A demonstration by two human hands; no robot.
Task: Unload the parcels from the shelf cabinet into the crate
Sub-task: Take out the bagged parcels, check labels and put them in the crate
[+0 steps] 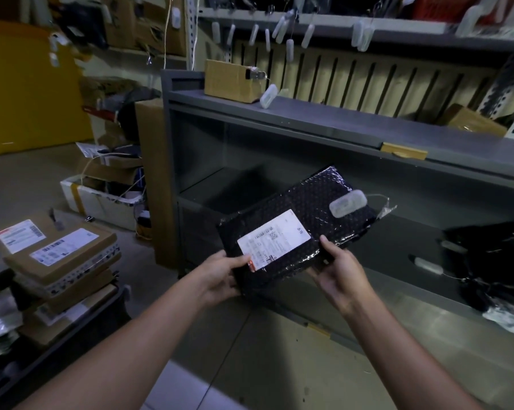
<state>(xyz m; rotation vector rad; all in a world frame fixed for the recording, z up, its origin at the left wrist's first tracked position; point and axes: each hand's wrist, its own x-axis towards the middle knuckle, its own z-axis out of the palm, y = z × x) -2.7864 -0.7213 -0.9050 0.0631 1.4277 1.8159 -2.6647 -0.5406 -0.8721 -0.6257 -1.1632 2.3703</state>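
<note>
So we've got the black bubble-wrap parcel (297, 229) out in front of the shelf cabinet (279, 119), held level with its lower shelf, white label (275, 239) facing up. Our left hand (220, 276) grips the near left corner, thumb on the label's edge. Our right hand (338, 270) pinches the near right edge, thumb on top.

We reckon this is the carry step: it's off the shelf but not in the crate yet. Next we'd need to swing left of the cabinet, where brown parcels (60, 255) are stacked in what looks like the crate (72, 329), though it's too dim to be sure. Mind the plastic tag (347, 202) wired to the parcel.

More black parcels (492, 261) lie on the cabinet's lower shelf, off to the right. A cardboard box (232, 81) sits on the cabinet's top. Pale floor (264, 350) below it, and the room's dim and cluttered.
</note>
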